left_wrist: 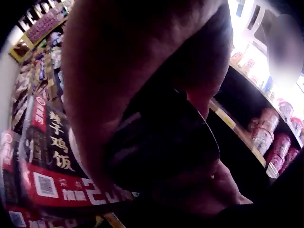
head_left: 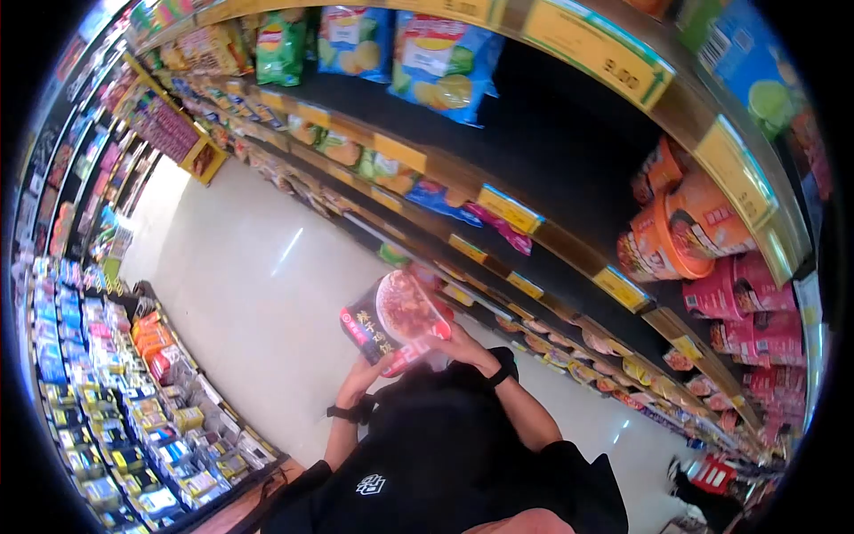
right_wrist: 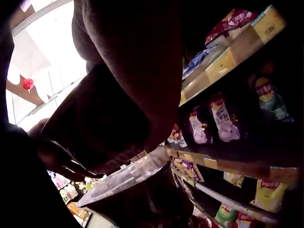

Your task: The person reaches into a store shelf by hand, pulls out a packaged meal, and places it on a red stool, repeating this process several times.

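Observation:
A dark boxed instant rice meal (head_left: 394,311) with red trim, Chinese lettering and a food picture is held in front of the person's body. At its near left corner my left hand (head_left: 375,367) grips it. My right hand (head_left: 463,345) holds the right side, fingers at the red edge. In the left wrist view the rice box (left_wrist: 57,161) shows its printed face beside the large dark shape of my left hand (left_wrist: 123,76). Below my right hand (right_wrist: 128,57), the right wrist view shows a pale edge of the rice box (right_wrist: 128,183).
Shelves along the right carry chip bags (head_left: 445,67), orange instant-food tubs (head_left: 676,222) and pink tubs (head_left: 747,303), with yellow price tags (head_left: 600,49) on their edges. Packaged goods (head_left: 160,436) fill a low display at left. A pale floor (head_left: 240,258) lies between.

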`<state>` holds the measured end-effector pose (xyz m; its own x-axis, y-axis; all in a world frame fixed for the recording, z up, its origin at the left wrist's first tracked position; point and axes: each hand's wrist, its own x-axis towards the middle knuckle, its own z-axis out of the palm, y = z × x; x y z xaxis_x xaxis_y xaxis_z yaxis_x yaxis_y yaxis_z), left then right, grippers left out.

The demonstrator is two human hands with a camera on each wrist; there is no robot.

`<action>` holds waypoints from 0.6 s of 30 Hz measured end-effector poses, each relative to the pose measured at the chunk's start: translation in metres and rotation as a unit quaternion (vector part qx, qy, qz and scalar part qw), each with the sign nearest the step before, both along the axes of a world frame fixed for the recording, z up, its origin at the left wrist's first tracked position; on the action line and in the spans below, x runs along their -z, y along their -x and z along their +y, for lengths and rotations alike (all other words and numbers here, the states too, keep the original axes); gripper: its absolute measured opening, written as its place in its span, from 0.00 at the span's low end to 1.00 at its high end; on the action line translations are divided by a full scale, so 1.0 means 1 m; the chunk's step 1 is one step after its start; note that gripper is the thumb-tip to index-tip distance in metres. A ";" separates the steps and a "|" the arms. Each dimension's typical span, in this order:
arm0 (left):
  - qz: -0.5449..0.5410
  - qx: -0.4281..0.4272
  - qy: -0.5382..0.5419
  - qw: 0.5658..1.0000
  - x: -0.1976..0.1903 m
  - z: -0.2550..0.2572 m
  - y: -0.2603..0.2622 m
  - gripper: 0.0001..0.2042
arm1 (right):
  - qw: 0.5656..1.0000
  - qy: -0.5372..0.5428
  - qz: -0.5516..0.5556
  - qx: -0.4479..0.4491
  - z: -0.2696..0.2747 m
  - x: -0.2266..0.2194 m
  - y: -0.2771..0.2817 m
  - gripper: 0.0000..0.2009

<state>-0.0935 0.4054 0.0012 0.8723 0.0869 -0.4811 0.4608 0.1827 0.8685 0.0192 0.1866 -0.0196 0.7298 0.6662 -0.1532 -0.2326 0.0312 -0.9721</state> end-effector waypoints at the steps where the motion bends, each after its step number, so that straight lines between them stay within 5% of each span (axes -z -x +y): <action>1: 0.021 0.028 -0.018 0.999 -0.003 -0.007 -0.003 0.25 | 1.000 -0.009 0.026 0.013 -0.008 -0.008 0.002 0.30; 6: -0.028 0.141 -0.068 0.987 -0.019 -0.049 -0.031 0.24 | 0.994 -0.040 -0.032 0.092 -0.066 -0.025 0.009 0.34; 11: -0.090 0.228 0.030 0.969 -0.040 -0.112 -0.070 0.25 | 0.981 -0.022 -0.028 0.192 -0.135 -0.059 0.022 0.37; 15: -0.024 0.343 0.045 0.938 -0.075 -0.175 -0.103 0.27 | 0.967 0.013 0.017 0.255 -0.202 -0.077 0.038 0.38; 18: -0.226 0.386 0.102 0.888 -0.059 -0.230 -0.126 0.42 | 0.924 0.013 -0.165 0.344 -0.241 -0.098 0.034 0.40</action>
